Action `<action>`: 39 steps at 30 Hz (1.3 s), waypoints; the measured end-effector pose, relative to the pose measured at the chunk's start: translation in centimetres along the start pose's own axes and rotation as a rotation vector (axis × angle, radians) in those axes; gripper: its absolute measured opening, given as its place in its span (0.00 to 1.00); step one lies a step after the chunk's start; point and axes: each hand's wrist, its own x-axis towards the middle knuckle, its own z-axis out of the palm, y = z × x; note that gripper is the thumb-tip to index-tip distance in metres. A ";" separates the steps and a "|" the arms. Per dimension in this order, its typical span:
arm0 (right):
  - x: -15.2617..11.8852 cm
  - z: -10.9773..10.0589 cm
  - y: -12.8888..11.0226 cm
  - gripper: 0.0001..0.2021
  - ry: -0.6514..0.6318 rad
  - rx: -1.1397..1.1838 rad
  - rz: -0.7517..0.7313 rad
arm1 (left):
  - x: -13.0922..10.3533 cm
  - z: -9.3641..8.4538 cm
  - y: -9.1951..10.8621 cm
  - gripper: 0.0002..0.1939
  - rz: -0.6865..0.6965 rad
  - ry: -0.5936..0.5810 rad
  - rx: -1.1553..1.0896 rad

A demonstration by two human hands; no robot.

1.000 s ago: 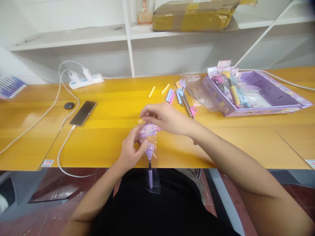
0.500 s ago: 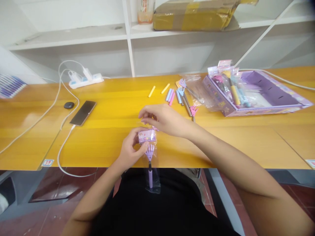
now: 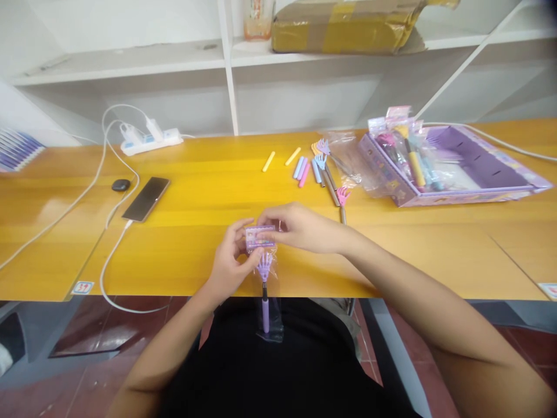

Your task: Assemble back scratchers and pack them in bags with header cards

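A purple back scratcher lies inside a clear plastic bag, its claw end up by the table's front edge and its handle hanging over my lap. At the bag's top is a small printed purple header card. My left hand grips the card's left side and the bag, thumb in front. My right hand pinches the card from the right, its thumb across the front; the fingers behind are partly hidden.
Loose scratcher heads with metal rods and several coloured sleeves lie beyond my hands. To the right, a purple display box holds bagged scratchers. A phone, cable and power strip are left.
My right hand has come down from just above the header card and closed on it. The left hand keeps its hold, and the bagged back scratcher stays nearly in place.
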 end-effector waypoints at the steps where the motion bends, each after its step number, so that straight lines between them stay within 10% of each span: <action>1: -0.1 0.2 0.0 0.13 0.002 0.004 0.012 | 0.0 0.0 0.0 0.27 0.004 0.002 0.001; 13: -0.8 2.7 1.5 0.20 0.024 0.297 0.119 | 0.0 -0.1 0.4 0.17 -0.050 0.071 0.076; 20: -4.6 5.7 1.5 0.26 -0.092 0.638 0.242 | -0.4 -0.5 0.9 0.34 -0.036 -0.094 0.086; 24: -7.5 8.2 0.6 0.23 -0.156 0.548 0.267 | -0.7 -0.6 1.4 0.28 -0.019 -0.088 0.207; 30: -9.2 10.7 -0.6 0.13 0.097 0.138 0.138 | -0.6 -0.6 0.4 0.31 0.095 0.157 0.064; 34: -10.1 4.9 -0.3 0.10 0.216 0.131 0.171 | -0.2 -0.5 0.4 0.32 0.131 -0.070 -0.184; 39: -12.1 -11.3 2.7 0.09 0.740 -0.547 0.480 | -0.2 -0.3 0.9 0.23 0.126 -0.189 -0.196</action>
